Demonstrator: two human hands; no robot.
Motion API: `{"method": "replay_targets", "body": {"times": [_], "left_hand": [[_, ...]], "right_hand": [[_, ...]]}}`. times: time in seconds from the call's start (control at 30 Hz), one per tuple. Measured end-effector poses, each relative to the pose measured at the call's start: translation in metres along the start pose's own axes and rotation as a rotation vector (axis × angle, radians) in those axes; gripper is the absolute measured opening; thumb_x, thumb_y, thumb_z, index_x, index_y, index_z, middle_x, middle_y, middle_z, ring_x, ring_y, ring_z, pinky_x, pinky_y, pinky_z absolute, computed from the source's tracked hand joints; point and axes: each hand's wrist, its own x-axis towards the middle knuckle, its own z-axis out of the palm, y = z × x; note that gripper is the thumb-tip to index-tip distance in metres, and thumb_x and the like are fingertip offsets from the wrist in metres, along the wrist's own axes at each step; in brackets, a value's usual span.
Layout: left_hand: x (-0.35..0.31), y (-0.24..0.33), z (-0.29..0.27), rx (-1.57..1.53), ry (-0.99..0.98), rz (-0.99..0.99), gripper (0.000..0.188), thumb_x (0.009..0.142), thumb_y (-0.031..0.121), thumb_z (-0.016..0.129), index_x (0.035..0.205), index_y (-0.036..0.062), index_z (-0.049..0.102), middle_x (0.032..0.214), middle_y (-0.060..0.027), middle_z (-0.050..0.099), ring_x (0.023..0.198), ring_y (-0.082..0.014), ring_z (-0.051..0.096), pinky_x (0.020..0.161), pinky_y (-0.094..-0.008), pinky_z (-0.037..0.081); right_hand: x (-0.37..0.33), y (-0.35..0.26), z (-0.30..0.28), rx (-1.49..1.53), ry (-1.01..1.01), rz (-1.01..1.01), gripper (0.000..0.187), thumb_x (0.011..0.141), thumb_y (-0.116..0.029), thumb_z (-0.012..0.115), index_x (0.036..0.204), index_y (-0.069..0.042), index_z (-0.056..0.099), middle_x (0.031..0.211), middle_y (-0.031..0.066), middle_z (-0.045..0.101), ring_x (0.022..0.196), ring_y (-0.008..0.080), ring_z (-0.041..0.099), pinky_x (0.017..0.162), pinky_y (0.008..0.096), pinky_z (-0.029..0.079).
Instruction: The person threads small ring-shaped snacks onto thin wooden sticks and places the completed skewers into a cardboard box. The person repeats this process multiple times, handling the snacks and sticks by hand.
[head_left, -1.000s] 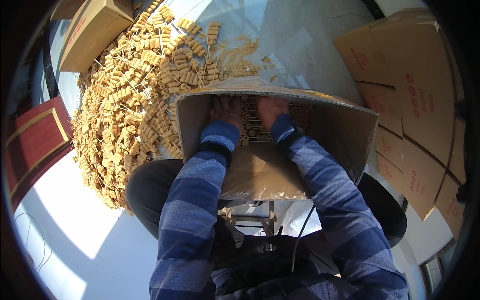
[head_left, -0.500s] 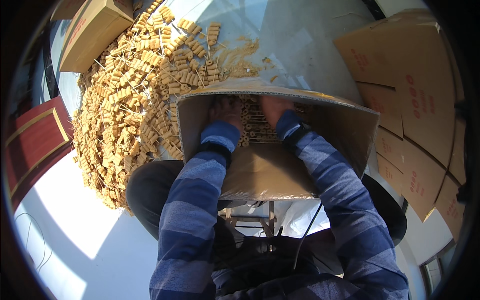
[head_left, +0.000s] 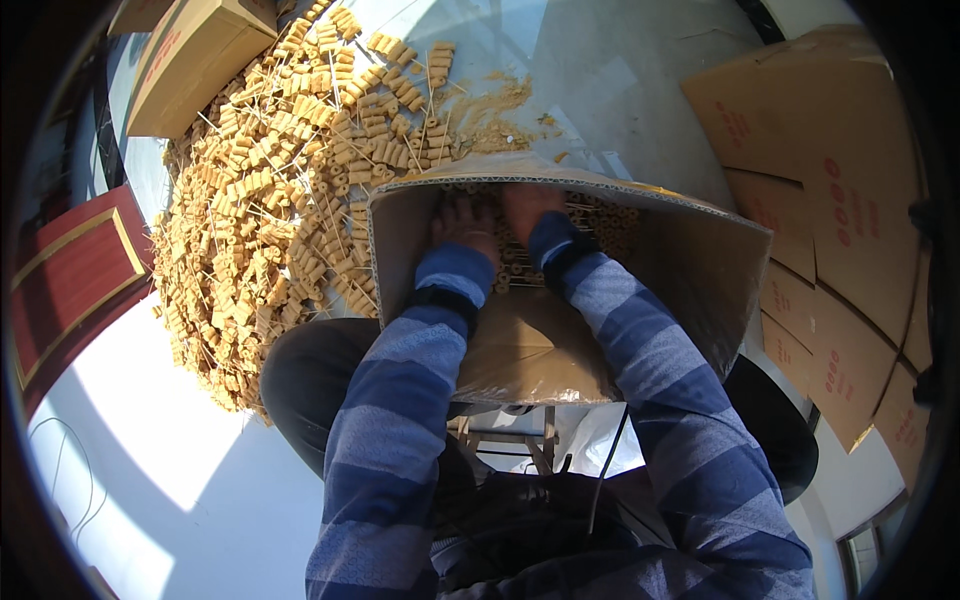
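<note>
Both my hands are down inside an open cardboard box (head_left: 690, 275) between my knees. In it lie tan, ridged rolls on thin sticks (head_left: 520, 270), in rows with round, hollow ends showing. My left hand (head_left: 466, 226) rests on the rolls by the box's left wall, its fingers stretched out and a little apart. Close beside it, my right hand (head_left: 530, 207) reaches toward the far wall. Its fingers are hidden in shadow by the far side, so whether they hold anything cannot be seen.
A large heap of the same skewered rolls (head_left: 250, 220) covers the floor on the left. Another cardboard box (head_left: 195, 65) stands behind it. Several flattened cartons (head_left: 850, 190) lean at the right. Tan crumbs (head_left: 490, 112) are scattered beyond my box. A dark red panel (head_left: 80, 270) is at far left.
My right hand has moved left, nearer my left hand, uncovering more rolls at the box's right side. My left hand stays by the left wall. The whole view has shifted slightly.
</note>
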Motion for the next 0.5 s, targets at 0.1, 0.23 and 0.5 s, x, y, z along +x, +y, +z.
{"method": "replay_targets", "body": {"times": [0.1, 0.23, 0.5], "left_hand": [[0.000, 0.006, 0.006, 0.035, 0.234, 0.019, 0.065, 0.091, 0.020, 0.049, 0.154, 0.0086, 0.035, 0.160, -0.0209, 0.026, 0.149, -0.0425, 0.020, 0.120, -0.0567, 0.017], [0.009, 0.011, 0.013, 0.041, 0.298, -0.019, 0.055, 0.097, 0.019, 0.041, 0.150, 0.0052, 0.040, 0.158, -0.0207, 0.030, 0.147, -0.0427, 0.022, 0.120, -0.0570, 0.014], [0.019, -0.002, 0.012, 0.031, 0.178, -0.003, 0.078, 0.086, 0.024, 0.063, 0.156, 0.0076, 0.031, 0.161, -0.0234, 0.022, 0.150, -0.0441, 0.016, 0.122, -0.0542, 0.016]], "right_hand": [[0.003, 0.001, 0.009, -0.024, 0.225, -0.037, 0.034, 0.090, -0.017, 0.055, 0.119, -0.005, 0.069, 0.121, 0.0208, 0.067, 0.112, 0.0378, 0.065, 0.093, 0.0529, 0.052], [0.008, 0.009, 0.025, 0.073, 0.272, -0.067, 0.034, 0.091, -0.017, 0.054, 0.119, -0.004, 0.069, 0.123, 0.0210, 0.066, 0.113, 0.0389, 0.064, 0.095, 0.0518, 0.052], [-0.016, 0.021, 0.015, -0.134, 0.081, -0.022, 0.018, 0.085, -0.011, 0.060, 0.092, -0.004, 0.075, 0.092, 0.0222, 0.072, 0.091, 0.0409, 0.070, 0.082, 0.0510, 0.055]]}}
